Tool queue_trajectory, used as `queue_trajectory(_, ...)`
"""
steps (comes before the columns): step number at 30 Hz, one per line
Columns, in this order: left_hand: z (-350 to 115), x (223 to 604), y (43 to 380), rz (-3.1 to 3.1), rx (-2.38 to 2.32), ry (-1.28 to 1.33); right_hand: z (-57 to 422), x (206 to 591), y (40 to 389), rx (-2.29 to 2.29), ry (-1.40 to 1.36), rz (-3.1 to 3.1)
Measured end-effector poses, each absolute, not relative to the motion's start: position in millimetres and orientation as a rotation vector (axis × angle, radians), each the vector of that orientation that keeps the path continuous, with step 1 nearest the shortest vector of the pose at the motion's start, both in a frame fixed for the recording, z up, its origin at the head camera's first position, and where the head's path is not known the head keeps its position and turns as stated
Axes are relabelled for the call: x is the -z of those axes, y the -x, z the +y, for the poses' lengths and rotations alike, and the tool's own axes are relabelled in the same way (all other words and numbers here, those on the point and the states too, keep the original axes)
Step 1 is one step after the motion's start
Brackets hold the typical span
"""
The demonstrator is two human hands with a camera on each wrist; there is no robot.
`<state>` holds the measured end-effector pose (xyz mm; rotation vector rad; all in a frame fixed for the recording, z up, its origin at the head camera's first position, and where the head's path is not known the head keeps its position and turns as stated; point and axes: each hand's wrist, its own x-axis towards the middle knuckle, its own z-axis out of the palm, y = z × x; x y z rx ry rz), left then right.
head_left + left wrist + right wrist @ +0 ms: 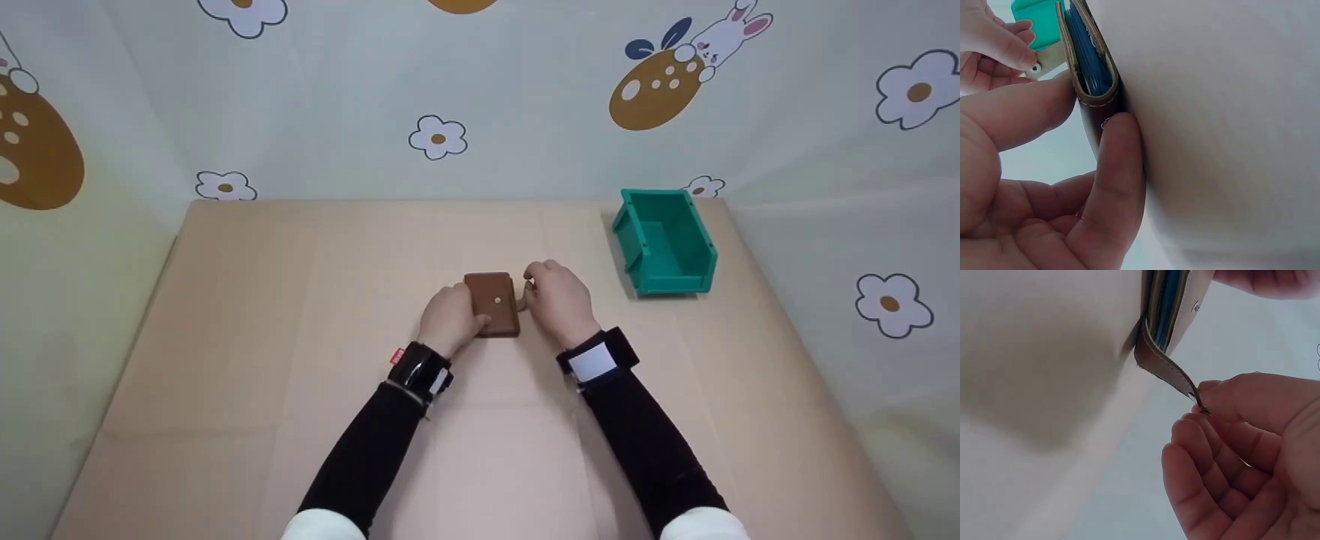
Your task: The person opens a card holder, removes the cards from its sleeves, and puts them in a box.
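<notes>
Right hand (559, 304): I pinch the strap (1165, 372) near its tip; it should bend easily.
Left hand (448, 319): I grip the wallet (493, 298) by its folded edge, probably the steadiest hold.
Wallet: on the table (360, 450), likely light, fairly stiff.

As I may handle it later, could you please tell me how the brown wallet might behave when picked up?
The brown wallet would probably stay fairly stiff, as its covers look straight around the blue inserts. Its strap, curving between the wallet and the right hand, will likely flex if released. Being flat and rectangular, the wallet seems unlikely to roll.
</notes>
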<state>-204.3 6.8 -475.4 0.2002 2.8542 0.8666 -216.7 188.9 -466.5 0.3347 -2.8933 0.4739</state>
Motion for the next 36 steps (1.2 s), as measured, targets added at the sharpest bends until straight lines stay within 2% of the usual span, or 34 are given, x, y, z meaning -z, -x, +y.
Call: queue_trajectory(36, 5.8, 476.1, 204.2, 2.878, -0.85, -0.232, 209.7, 477.3, 217.6, -0.328, -0.338, -3.036)
